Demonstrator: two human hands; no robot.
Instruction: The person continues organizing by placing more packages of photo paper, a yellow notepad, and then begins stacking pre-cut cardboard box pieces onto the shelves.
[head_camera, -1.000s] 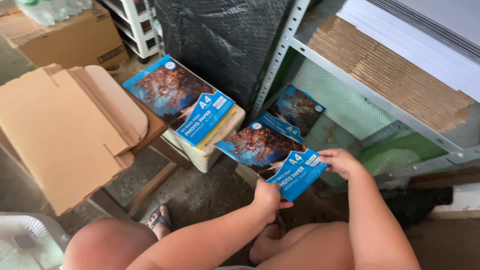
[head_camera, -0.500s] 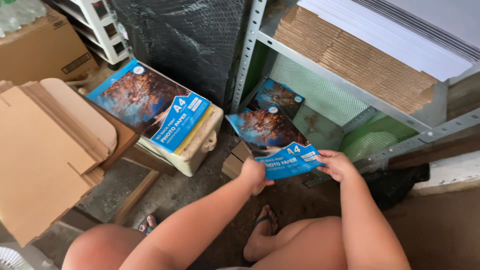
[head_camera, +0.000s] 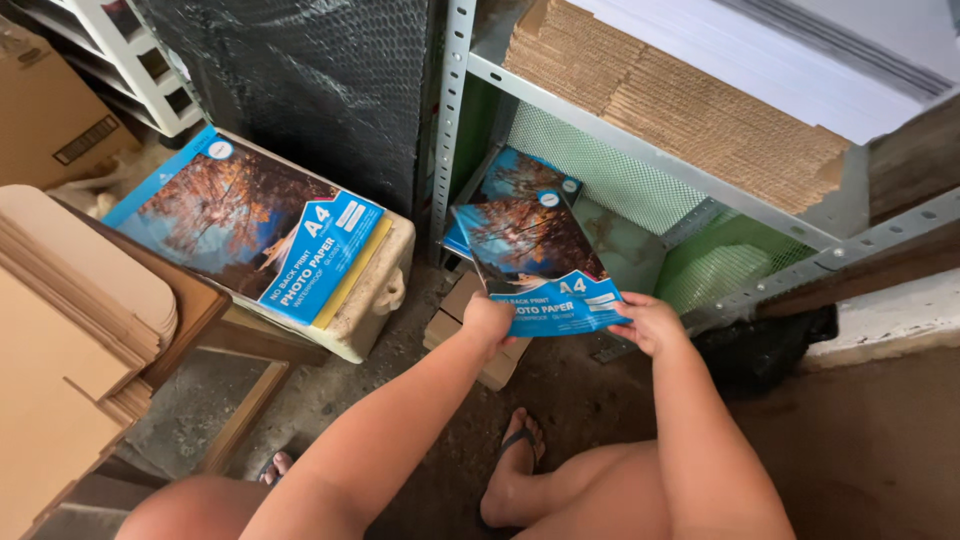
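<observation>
packs of paper are what we have in hand: we hold one flat blue pack (head_camera: 535, 262) with an autumn-tree picture by its near short edge, its long axis running away from us toward the bottom bay of the metal shelf (head_camera: 640, 150), the far end tipped a little to the left. our left hand (head_camera: 487, 322) grips the near left corner, fingers closed over the edge; our right hand (head_camera: 650, 322) pinches the near right corner, fingers curled over the blue label band. the pack lies over a second, like pack (head_camera: 525, 175) resting deeper in that bay, though we cannot quite tell whether the two touch. to the left, well apart, a stack of the same packs (head_camera: 245, 225) sits on a pale foam box (head_camera: 375, 300), its blue label strip slanting along the right edge, yellow sheets showing beneath. folded brown cartons (head_camera: 80, 350) lie at far left. above the bay, corrugated cardboard sheets (head_camera: 680, 105) are stacked on the shelf. a small cardboard box (head_camera: 470, 340) sits on the floor under our left hand.
</observation>
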